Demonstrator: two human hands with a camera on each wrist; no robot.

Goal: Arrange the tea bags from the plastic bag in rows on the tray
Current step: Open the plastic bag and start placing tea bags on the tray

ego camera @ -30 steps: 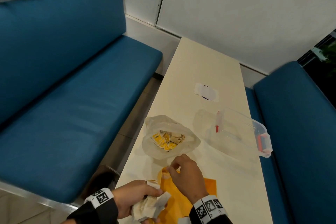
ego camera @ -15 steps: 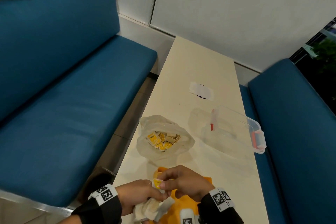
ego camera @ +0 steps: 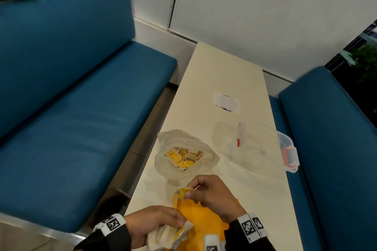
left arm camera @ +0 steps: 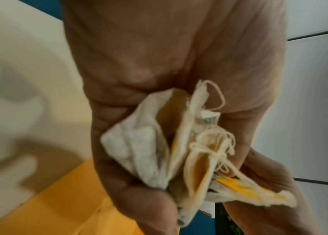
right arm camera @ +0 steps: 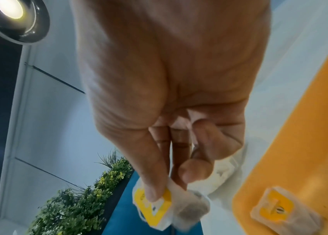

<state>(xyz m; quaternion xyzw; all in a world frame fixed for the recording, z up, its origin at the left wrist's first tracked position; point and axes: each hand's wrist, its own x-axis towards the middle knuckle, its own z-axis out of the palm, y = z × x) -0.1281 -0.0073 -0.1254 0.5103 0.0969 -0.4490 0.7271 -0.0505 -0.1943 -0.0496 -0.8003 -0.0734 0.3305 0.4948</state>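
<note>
Orange tray [ego camera: 206, 218] under both grips: right hand [ego camera: 212, 193] pinches one tea bag [ego camera: 183, 192]; left hand [ego camera: 151, 224] clutches bundle of tea bags [ego camera: 169, 237].

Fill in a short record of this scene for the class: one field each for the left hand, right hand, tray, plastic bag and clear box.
left hand: grips a bunch of tea bags
right hand: pinches a single tea bag
tray: orange, one placed tea bag lying on it
plastic bag: open on the table, more inside
clear box: on the table's right side
</note>
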